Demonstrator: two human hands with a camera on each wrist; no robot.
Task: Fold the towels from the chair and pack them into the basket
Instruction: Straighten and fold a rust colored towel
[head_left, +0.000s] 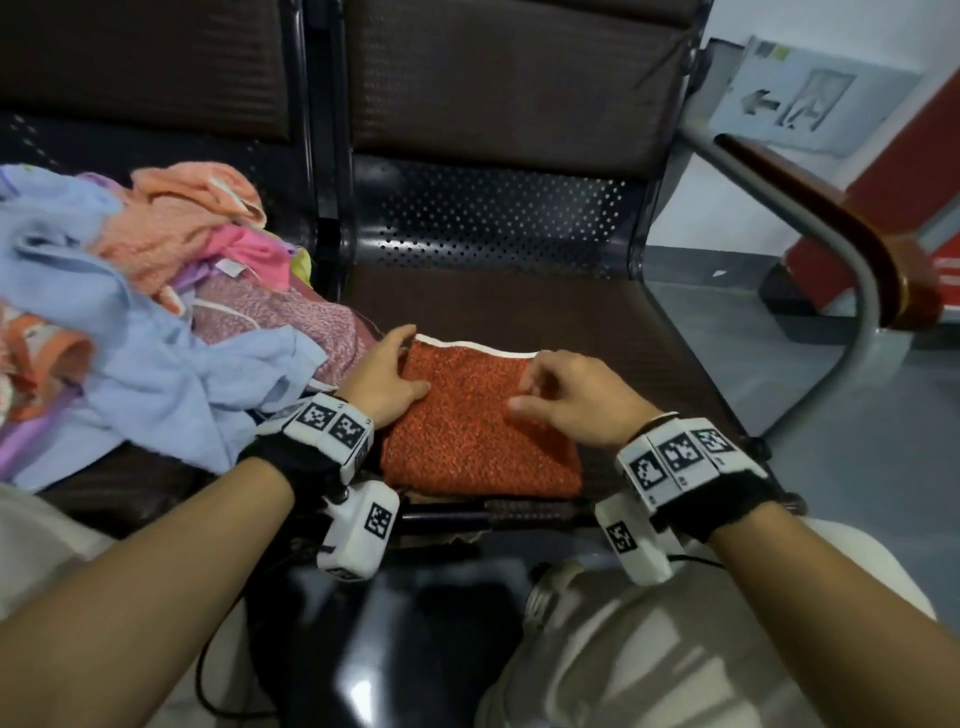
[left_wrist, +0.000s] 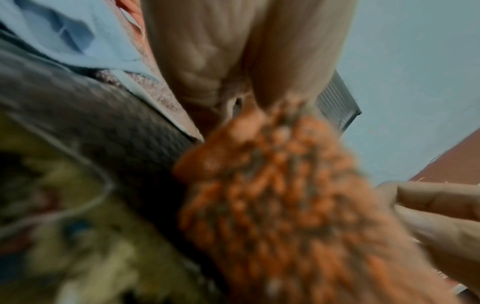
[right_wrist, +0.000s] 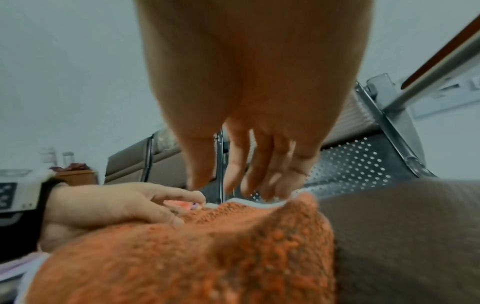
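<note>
An orange towel with white trim lies folded on the right seat of a dark bench, near its front edge. My left hand holds its left edge, thumb lying on top and index finger reaching toward the far left corner. My right hand is at the far right corner, fingers curled down over the white trim, thumb hovering above the cloth. In the right wrist view my right fingertips dip behind the towel's far edge, and the left hand rests at its side. No basket shows clearly.
A loose pile of towels, blue, peach, pink and purple, covers the left seat and touches my left wrist. A metal armrest with a wooden top stands to the right. A dark glossy object sits below the seat front, between my knees.
</note>
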